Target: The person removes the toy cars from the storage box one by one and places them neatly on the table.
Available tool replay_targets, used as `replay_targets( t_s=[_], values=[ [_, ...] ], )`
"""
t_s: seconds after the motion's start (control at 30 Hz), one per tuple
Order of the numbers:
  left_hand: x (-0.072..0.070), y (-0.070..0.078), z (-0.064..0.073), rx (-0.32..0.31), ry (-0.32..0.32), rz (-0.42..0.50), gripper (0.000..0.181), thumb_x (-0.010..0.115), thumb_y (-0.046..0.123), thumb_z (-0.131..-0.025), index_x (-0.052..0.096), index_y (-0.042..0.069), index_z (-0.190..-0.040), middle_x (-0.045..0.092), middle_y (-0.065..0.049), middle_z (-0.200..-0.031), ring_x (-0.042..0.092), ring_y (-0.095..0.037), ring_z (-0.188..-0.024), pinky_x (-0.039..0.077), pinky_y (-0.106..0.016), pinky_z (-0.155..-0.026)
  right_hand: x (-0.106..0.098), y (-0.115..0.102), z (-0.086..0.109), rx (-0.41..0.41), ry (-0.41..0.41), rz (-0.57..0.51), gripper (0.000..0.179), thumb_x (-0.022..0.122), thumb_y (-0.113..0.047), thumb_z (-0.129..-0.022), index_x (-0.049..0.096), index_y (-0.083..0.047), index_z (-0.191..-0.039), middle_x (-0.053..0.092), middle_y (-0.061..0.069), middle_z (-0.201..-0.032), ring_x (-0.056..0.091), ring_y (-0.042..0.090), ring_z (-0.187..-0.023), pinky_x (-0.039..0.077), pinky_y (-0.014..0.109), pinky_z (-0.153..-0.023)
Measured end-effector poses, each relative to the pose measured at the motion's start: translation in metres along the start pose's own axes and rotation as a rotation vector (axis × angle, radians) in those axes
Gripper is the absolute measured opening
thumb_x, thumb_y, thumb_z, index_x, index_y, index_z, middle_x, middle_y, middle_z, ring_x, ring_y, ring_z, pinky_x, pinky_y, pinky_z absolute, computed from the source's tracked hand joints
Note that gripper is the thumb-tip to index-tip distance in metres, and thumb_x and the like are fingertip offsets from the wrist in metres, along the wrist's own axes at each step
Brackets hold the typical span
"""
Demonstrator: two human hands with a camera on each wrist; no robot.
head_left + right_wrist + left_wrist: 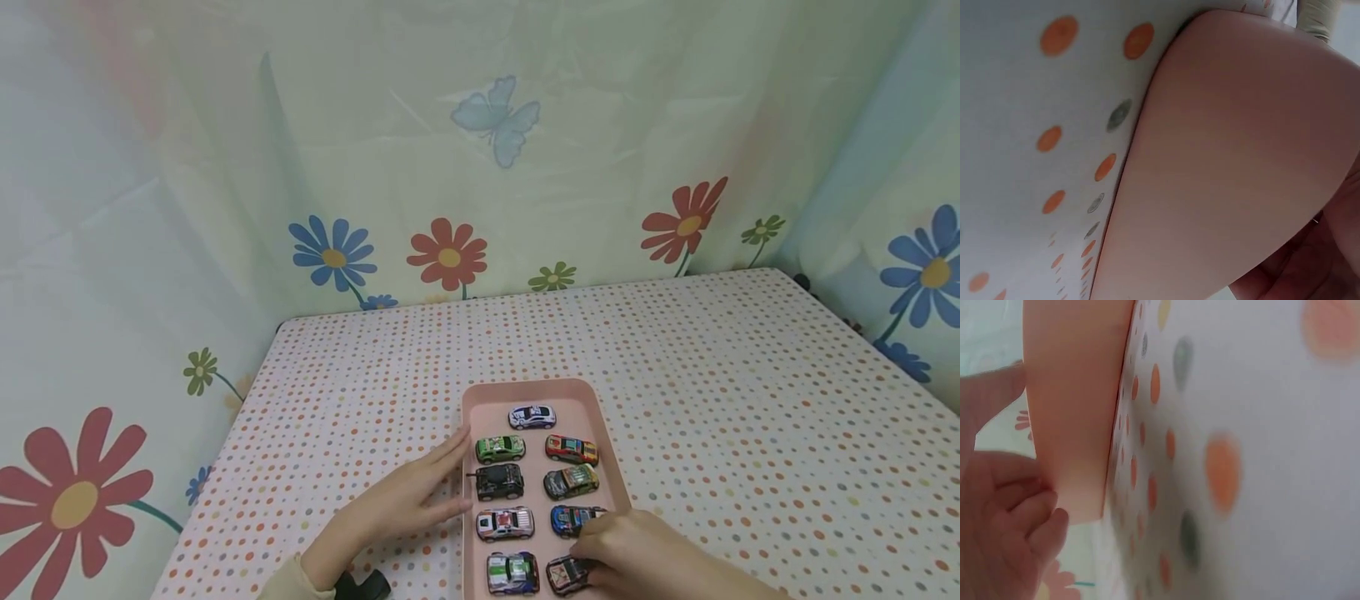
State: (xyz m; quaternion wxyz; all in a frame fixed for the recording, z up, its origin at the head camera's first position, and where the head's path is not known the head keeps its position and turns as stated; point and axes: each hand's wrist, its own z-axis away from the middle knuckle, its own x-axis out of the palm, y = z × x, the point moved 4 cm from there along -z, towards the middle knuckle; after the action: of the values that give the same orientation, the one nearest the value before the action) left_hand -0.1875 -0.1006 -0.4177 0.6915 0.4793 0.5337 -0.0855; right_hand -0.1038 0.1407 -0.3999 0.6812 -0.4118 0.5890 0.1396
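Observation:
A pink rectangular tray (540,508) holds several toy cars in two columns, with a white-and-purple car (532,417) alone at its far end. My left hand (408,500) touches the tray's left rim, fingers extended; in the left wrist view the same hand (1010,519) lies along the rim. My right hand (637,546) reaches over the right rim and pinches a dark toy car (567,575) in the near right corner. Just beyond it sits a blue toy car (573,520), partly covered by that hand. In the right wrist view the tray wall hides most of the right hand (1310,269).
The tray stands on a table with a polka-dot cover (375,392). A flower-print curtain (585,192) hangs behind and at both sides. A black object (363,586) shows beside my left wrist. The left column includes a black toy car (500,482).

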Motion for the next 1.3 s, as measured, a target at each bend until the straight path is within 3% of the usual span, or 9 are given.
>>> replay_targets(
  t_s=[0.17,0.3,0.57,0.77,0.9,1.07,1.3],
  values=[
    [0.000,-0.001,0.001,0.029,0.032,0.087,0.074,0.060,0.039,-0.090,0.028,0.003,-0.146,0.013,-0.007,-0.154,0.018,-0.021,-0.137,0.022,-0.041,-0.109,0.001,-0.003,-0.002,-0.052,0.016,0.025,0.013,0.077,-0.010,-0.073,0.072,-0.009,-0.085,0.060,-0.013,-0.077,0.051,-0.004,-0.069,0.046,0.014,-0.055],
    [0.000,-0.002,0.001,0.050,0.048,0.131,0.073,0.064,0.036,-0.088,0.031,0.000,-0.144,0.015,-0.009,-0.153,0.019,-0.022,-0.137,0.022,-0.040,-0.109,-0.001,-0.003,-0.004,0.009,0.001,-0.057,0.012,0.075,-0.010,-0.075,0.072,-0.012,-0.086,0.061,-0.016,-0.079,0.051,-0.005,-0.069,0.048,0.016,-0.057],
    [0.000,-0.005,0.002,0.042,0.055,0.154,0.076,0.065,0.036,-0.087,0.031,-0.001,-0.144,0.015,-0.010,-0.153,0.019,-0.022,-0.137,0.022,-0.040,-0.109,-0.039,0.009,-0.007,0.003,0.170,-0.022,0.020,0.078,-0.013,-0.072,0.073,-0.013,-0.092,0.066,-0.010,-0.088,0.059,0.001,-0.076,0.052,0.020,-0.059],
    [0.000,-0.006,0.001,0.043,0.058,0.152,0.076,0.065,0.036,-0.087,0.030,-0.001,-0.144,0.015,-0.010,-0.153,0.019,-0.023,-0.137,0.022,-0.041,-0.108,-0.074,0.043,-0.006,0.190,0.231,-0.033,0.022,0.076,-0.011,-0.076,0.072,-0.010,-0.098,0.068,-0.005,-0.091,0.063,0.011,-0.082,0.055,0.029,-0.068],
    [0.002,-0.005,0.000,0.055,0.055,0.163,0.076,0.065,0.035,-0.087,0.030,-0.003,-0.143,0.015,-0.012,-0.153,0.019,-0.023,-0.137,0.021,-0.040,-0.109,-0.088,0.075,-0.003,0.263,0.270,0.002,0.022,0.076,-0.012,-0.077,0.072,-0.008,-0.099,0.068,-0.003,-0.090,0.064,0.016,-0.081,0.055,0.036,-0.069],
    [0.004,-0.004,0.000,0.052,0.046,0.168,0.077,0.063,0.038,-0.087,0.030,-0.004,-0.143,0.014,-0.012,-0.153,0.019,-0.024,-0.137,0.020,-0.040,-0.109,-0.089,0.108,0.002,0.321,0.268,0.053,0.021,0.076,-0.009,-0.077,0.071,-0.003,-0.097,0.069,0.003,-0.088,0.065,0.021,-0.080,0.055,0.038,-0.067],
    [0.002,-0.002,-0.002,0.051,0.051,0.159,0.078,0.063,0.038,-0.087,0.029,-0.003,-0.143,0.013,-0.011,-0.153,0.018,-0.023,-0.137,0.020,-0.039,-0.109,-0.085,0.135,-0.001,0.364,0.235,0.117,0.018,0.075,-0.004,-0.076,0.071,0.001,-0.092,0.069,0.007,-0.085,0.065,0.025,-0.079,0.055,0.040,-0.068]
  ],
)
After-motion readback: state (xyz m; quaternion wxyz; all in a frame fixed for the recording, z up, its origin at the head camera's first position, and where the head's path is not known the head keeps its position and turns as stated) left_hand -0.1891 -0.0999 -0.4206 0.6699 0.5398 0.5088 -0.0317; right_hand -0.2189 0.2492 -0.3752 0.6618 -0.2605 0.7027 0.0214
